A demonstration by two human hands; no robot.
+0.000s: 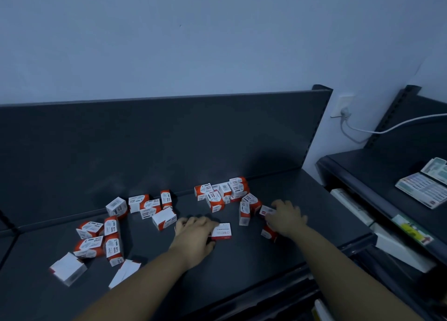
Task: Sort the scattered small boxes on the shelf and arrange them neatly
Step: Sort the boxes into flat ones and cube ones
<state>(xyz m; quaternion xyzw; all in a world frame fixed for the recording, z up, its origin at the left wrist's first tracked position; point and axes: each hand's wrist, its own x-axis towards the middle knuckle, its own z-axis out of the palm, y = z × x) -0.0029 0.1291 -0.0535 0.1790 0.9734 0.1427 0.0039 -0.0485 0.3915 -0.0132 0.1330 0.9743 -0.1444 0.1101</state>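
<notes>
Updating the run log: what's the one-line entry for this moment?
phase: gathering | left hand: touching white-faced box, grip unclear | right hand: on small box, grip unclear | rest: scattered boxes on shelf

One wide-angle view from the person's head, looking forward and down, close over the dark shelf [242, 267]; wall [217, 42] beyond left hand [193, 236] and right hand [287, 217].

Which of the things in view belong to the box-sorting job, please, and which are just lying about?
Job: small boxes, shelf, left hand, right hand.
Lying about: wall socket, white cable, flat pack on the neighbouring shelf.
</notes>
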